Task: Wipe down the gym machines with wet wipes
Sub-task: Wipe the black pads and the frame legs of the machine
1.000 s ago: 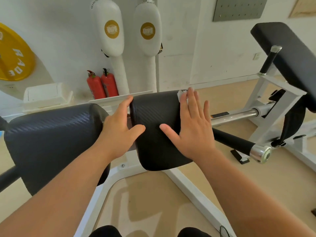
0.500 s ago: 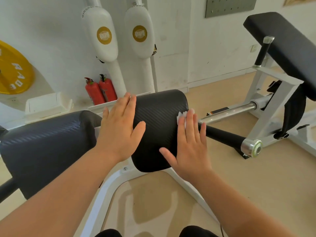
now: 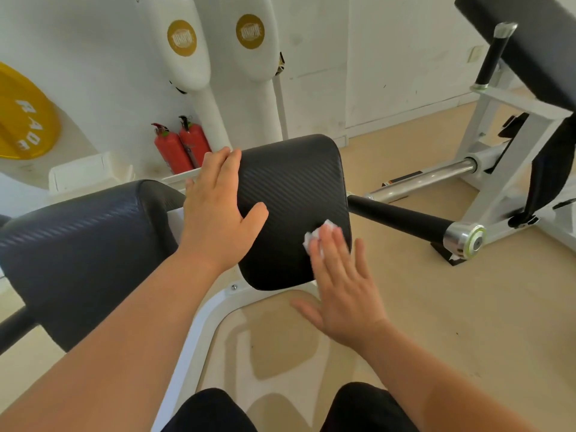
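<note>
Wet wipe (image 3: pixel 318 237) pinned under my right hand (image 3: pixel 346 294), on the black pad (image 3: pixel 293 188).
I see the wipe as a small, white, crumpled wad that shows past the fingertips near the pad's lower right edge. The right fingers (image 3: pixel 330 260) lie straight and slightly spread, pressing it to the textured surface. My left hand (image 3: pixel 215 213) rests flat on the pad's left edge, fingers together, thumb splayed.

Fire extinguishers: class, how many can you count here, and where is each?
2. The left fire extinguisher stands by the white wall, beyond the left hand; the right fire extinguisher stands close beside it. More could be hidden behind the black pad.
</note>
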`<act>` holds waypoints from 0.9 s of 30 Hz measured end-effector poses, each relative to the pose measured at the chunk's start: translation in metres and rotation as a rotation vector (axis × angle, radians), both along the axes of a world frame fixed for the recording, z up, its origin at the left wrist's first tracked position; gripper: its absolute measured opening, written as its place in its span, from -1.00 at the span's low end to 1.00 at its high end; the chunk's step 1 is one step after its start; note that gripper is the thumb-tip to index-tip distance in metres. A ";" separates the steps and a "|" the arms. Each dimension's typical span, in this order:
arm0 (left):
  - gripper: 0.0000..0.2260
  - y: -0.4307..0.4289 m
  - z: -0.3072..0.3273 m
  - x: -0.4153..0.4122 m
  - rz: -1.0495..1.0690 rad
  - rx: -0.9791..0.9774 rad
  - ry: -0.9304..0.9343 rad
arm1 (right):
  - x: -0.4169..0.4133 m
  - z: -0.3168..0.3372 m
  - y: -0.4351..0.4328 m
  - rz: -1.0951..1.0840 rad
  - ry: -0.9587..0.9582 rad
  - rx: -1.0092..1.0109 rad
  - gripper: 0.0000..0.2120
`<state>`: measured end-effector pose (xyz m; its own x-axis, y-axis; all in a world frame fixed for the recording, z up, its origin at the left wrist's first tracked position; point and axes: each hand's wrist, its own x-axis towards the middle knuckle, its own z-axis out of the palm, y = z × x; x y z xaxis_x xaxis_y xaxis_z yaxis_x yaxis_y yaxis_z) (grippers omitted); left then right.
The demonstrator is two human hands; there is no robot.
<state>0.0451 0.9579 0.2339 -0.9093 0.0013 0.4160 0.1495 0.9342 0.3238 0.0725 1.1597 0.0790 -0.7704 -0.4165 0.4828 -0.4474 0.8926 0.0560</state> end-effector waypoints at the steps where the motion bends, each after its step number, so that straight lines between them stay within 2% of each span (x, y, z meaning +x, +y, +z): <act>1: -0.30 0.001 -0.001 0.000 0.004 0.007 0.009 | -0.005 0.009 0.001 -0.063 -0.017 -0.060 -0.06; 3: -0.31 0.000 -0.003 0.001 0.003 0.030 0.027 | -0.007 0.025 -0.008 -0.139 -0.070 -0.184 -0.03; 5: -0.32 -0.002 -0.004 0.001 -0.008 0.056 0.037 | 0.003 0.029 -0.027 -0.116 -0.130 -0.264 -0.02; 10: -0.35 -0.002 -0.007 0.000 0.003 0.079 0.047 | 0.040 -0.019 -0.053 0.195 -0.085 0.030 -0.06; 13: -0.34 0.003 -0.011 0.002 0.008 0.140 0.069 | 0.034 -0.033 -0.024 0.097 -0.050 0.025 -0.09; 17: -0.34 0.010 -0.013 0.002 0.040 0.216 0.126 | 0.016 -0.012 0.000 -0.141 -0.130 -0.172 -0.08; 20: -0.34 0.012 -0.015 0.002 0.053 0.228 0.146 | 0.019 0.006 -0.020 -0.123 -0.172 -0.271 -0.05; 24: -0.35 0.011 -0.016 0.003 0.059 0.204 0.148 | 0.039 -0.020 -0.034 0.079 -0.097 -0.055 -0.06; 27: -0.35 0.010 -0.013 0.006 0.070 0.164 0.122 | 0.040 -0.041 -0.010 0.031 -0.123 -0.047 -0.09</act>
